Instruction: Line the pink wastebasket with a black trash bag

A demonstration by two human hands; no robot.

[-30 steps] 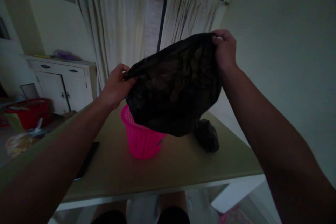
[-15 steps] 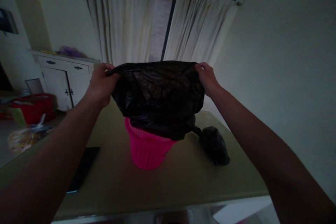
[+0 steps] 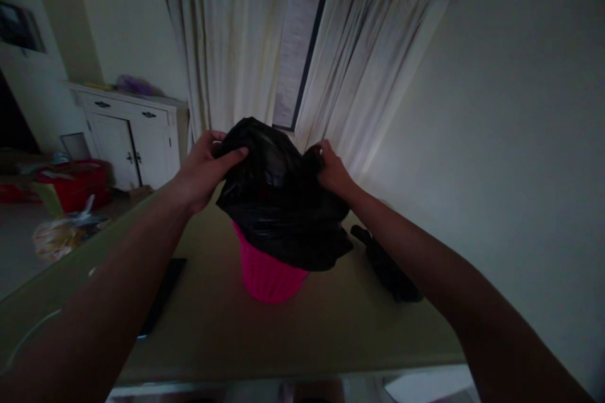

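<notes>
A black plastic garbage bag [image 3: 283, 214] hangs bunched between my two hands, over a pink perforated basket [image 3: 271, 277] on the table. My left hand [image 3: 208, 167] is closed on the bag's upper left edge, thumb lying over the plastic. On the other side, my right hand [image 3: 332, 167] grips a gathered part of its rim. The bag covers the basket's top, so the opening is hidden. Behind my right forearm lies a second black plastic bundle [image 3: 390, 271], partly covered by the arm.
The table [image 3: 227, 346] has a dark flat object [image 3: 165, 296] beside my left forearm. Beyond it stand a white cabinet [image 3: 111, 145], a red container [image 3: 78, 186] and a clear bag of things [image 3: 59, 236] on the floor. Curtains [image 3: 241, 44] hang behind.
My hands have come closer together, the right one moving left. The bag, stretched wide before, now sags and bunches lower over the basket. The view has shifted slightly.
</notes>
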